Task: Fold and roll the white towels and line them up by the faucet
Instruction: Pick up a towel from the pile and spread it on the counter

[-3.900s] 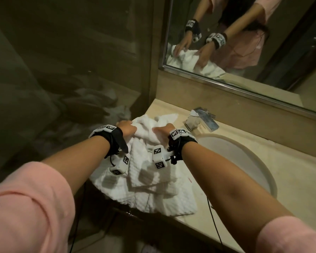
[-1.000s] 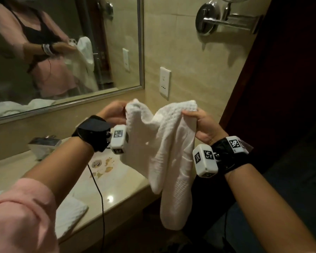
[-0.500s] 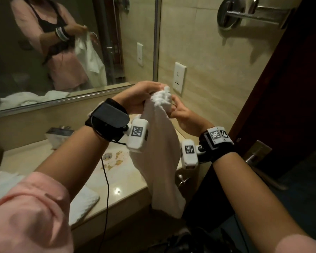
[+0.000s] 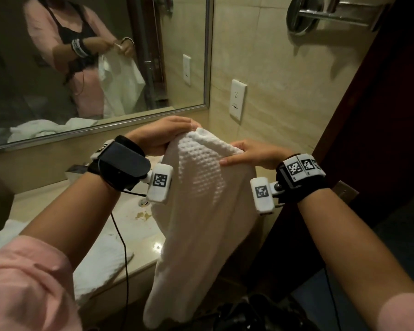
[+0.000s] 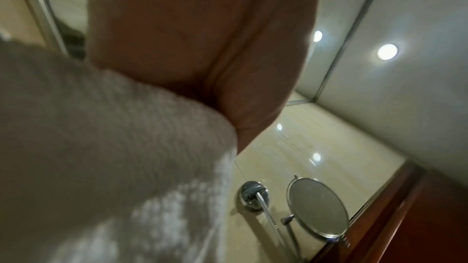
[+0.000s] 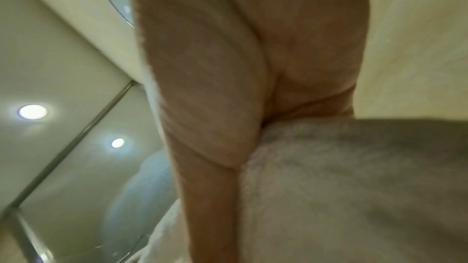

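A white waffle-weave towel hangs in the air in front of the counter's right end. My left hand grips its top edge at the left, and my right hand pinches the top edge at the right, thumb laid along the cloth. The towel fills the lower left of the left wrist view under my palm. In the right wrist view the towel lies under my thumb. More white towels lie on the counter at the lower left. The faucet shows behind my left wrist.
The sink basin with brown stains sits below my left wrist. A wall mirror runs behind the beige counter. A socket and a chrome bracket are on the wall. A dark wooden door stands at the right.
My hands, bunched together on the towel's top half a second ago, have drawn apart, spreading the top edge wider. The towel still hangs beside the counter.
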